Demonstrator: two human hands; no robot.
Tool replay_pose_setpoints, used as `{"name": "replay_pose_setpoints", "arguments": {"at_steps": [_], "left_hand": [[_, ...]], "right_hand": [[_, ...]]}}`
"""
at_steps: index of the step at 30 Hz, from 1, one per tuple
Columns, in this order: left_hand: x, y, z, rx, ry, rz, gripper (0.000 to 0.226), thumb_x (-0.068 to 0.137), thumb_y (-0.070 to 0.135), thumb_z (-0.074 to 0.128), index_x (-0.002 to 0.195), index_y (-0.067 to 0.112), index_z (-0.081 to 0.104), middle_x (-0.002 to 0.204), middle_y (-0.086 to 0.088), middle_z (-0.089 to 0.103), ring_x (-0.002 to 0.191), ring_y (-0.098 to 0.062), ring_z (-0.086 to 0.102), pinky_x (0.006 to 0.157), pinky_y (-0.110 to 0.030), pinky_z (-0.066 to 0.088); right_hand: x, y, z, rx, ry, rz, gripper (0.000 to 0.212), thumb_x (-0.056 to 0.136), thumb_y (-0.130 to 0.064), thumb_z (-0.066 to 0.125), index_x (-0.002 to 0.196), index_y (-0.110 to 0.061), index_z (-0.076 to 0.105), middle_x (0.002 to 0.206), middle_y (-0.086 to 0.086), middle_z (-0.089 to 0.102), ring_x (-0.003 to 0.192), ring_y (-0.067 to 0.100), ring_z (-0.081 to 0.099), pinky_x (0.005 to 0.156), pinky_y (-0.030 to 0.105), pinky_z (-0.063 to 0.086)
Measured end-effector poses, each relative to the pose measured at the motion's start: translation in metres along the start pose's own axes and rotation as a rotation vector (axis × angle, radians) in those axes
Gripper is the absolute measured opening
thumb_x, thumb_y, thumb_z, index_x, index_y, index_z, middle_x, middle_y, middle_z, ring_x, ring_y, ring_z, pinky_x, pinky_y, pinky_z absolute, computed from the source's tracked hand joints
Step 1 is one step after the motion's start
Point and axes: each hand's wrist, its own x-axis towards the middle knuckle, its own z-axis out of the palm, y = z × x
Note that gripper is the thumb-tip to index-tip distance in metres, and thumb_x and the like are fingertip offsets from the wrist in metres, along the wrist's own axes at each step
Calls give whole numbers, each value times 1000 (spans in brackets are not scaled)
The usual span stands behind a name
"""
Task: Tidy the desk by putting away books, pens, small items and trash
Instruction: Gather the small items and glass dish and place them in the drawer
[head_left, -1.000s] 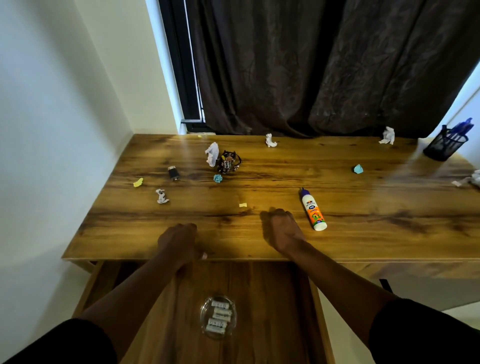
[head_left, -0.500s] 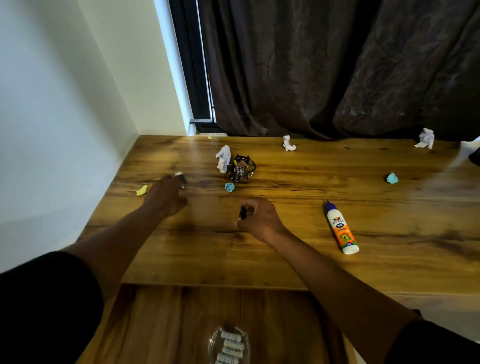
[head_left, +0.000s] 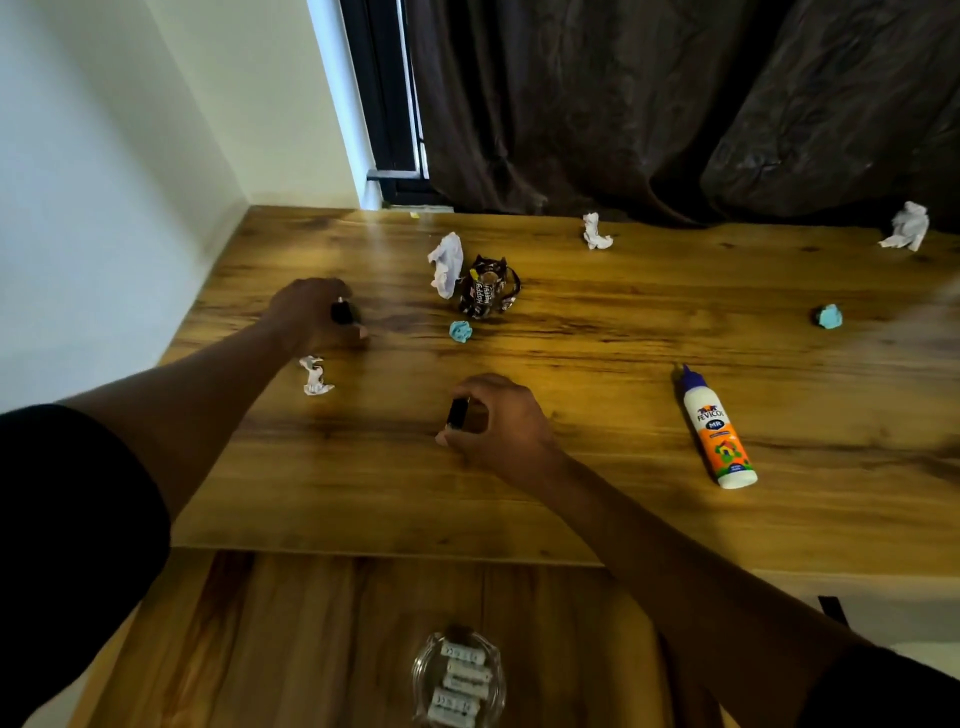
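Wooden desk: each hand, left and right, pinches a small black block.

A second ago both hands rested at the near edge of the wooden tabletop, holding nothing. Since then the left hand has reached out to the far left and closed its fingers on the small black rectangular object that lay there, while the right hand has moved forward and now pinches a second small black rectangular object.
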Motion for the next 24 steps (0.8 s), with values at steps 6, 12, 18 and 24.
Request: {"name": "replay_pose_setpoints", "arguments": {"at_steps": [6,12,18,24], "left_hand": [[-57,45,-21,-169,120,158,77,69,65,80,133,26,62,131,4,65,121,-21,60,100,-41,46],[-173,86,-18,-245,165,400,68,74,54,85,131,22,66,130,3,67,115,-7,59,96,-28,44],[-295,101,17,-261,8,376,78,73,70,74,135,24,63,135,4,63,122,-10,55,99,-27,43],[-401,122,78,-152,-82,431,83,66,70,80,133,25,63,132,5,65,118,-18,64,97,-29,47]], "right_hand": [[-21,-12,-5,-69,8,-80,57,80,-40,84,128,-14,66,132,1,62,121,16,55,98,27,46],[-70,-25,-14,-139,-40,-127,54,77,-45,82,127,-32,67,132,-6,62,124,14,53,103,39,47],[-146,-26,-14,-233,-206,-72,59,83,-42,79,135,-21,61,141,-2,54,129,16,47,104,28,41],[-240,-11,12,-345,-361,-32,50,92,-36,69,137,-19,57,146,3,48,129,23,49,102,35,43]]}}
